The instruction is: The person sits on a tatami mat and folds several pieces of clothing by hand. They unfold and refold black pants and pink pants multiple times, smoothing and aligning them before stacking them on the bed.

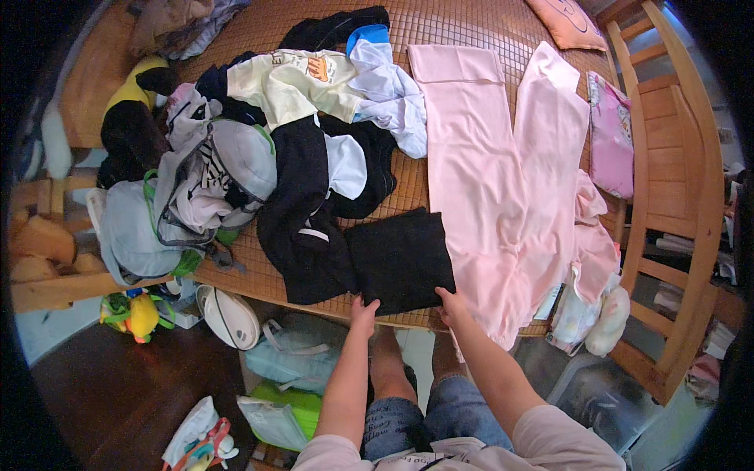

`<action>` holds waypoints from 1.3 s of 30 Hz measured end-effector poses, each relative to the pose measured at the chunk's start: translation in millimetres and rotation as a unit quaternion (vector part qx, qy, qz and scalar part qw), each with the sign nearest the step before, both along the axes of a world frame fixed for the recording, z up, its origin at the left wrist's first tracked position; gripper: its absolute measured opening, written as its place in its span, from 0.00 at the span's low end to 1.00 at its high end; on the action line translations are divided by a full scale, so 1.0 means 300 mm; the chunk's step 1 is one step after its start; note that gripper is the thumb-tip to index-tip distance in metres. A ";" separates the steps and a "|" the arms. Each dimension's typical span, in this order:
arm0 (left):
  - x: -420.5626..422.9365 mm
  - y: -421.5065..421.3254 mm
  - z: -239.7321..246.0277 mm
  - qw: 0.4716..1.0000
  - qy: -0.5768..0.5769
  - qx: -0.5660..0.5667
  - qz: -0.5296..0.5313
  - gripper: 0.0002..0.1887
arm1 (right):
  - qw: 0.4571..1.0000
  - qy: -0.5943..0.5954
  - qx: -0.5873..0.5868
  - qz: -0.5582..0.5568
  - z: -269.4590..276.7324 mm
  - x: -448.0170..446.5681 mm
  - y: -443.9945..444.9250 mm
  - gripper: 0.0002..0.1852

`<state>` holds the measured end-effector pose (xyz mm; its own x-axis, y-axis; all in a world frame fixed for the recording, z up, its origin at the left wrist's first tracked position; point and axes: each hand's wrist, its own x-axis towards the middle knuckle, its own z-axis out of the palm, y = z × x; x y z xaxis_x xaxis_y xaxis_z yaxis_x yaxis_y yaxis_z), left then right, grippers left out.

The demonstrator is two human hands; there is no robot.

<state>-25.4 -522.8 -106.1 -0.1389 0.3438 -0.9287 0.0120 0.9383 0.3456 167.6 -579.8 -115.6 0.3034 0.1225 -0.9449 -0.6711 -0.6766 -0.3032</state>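
A black cloth garment [403,259] lies at the front of a bed covered by a woven mat [368,226]. Its right part forms a flat, roughly square shape. My left hand [363,313] grips the near edge at the lower left, and my right hand [451,305] pinches the lower right corner. Just left lies more black clothing [294,176] with white trim; whether it is the same piece I cannot tell. Pale pink trousers [477,176] are spread flat right of the black cloth, close to my right hand.
A grey backpack [238,156] with clothes inside sits at left. Beyond are a cream T-shirt [288,82] and a white-and-blue garment [392,94]. A wooden bed rail [677,153] borders the right, near a pink patterned pack [609,135]. A white cap-like item [228,318] hangs below the front edge.
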 end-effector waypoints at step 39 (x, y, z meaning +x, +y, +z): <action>0.161 -0.296 -0.111 0.908 -0.085 0.173 -0.372 0.23 | 0.979 0.202 -0.008 -0.002 0.186 0.109 -0.683 0.15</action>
<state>22.8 -611.5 -139.4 0.3856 0.5587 -0.7343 0.5176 0.5279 0.6734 200.2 -784.8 -59.8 -0.0959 0.1054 -0.9898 -0.7367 -0.6762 -0.0007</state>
